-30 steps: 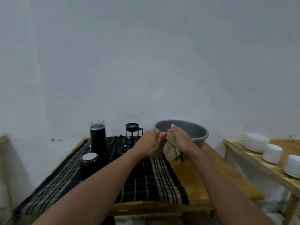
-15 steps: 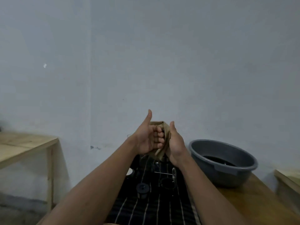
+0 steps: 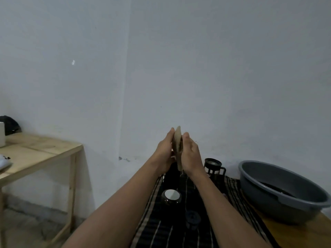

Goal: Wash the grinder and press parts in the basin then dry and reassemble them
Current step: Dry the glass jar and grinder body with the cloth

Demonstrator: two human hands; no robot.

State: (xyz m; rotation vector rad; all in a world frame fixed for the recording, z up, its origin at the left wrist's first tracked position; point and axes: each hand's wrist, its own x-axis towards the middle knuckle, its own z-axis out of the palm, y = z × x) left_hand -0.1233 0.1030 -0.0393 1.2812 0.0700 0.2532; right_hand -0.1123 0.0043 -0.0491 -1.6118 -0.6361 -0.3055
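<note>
Round grey plastic basin (image 3: 259, 199) holding dark water on the wooden surface (image 3: 304, 237), black-framed glass press (image 3: 214, 167) upright on the striped dark mat (image 3: 161, 233) beside it, left hand (image 3: 163, 154) and right hand (image 3: 190, 154) raised above the mat, fingers (image 3: 186, 137) grasping a crumpled beige cloth (image 3: 177, 142)

lower right: grey round plastic basin (image 3: 265, 204), dark inside | bottom centre: black woven mat (image 3: 161, 235), thin pale stripes | centre: beige fabric cloth (image 3: 177, 140) | left: pale tan wooden side table (image 3: 35, 151) | background: plain pale grey wall (image 3: 215, 68)

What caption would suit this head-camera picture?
Left hand and right hand hold a beige cloth above a striped mat, grey basin alongside.
</note>
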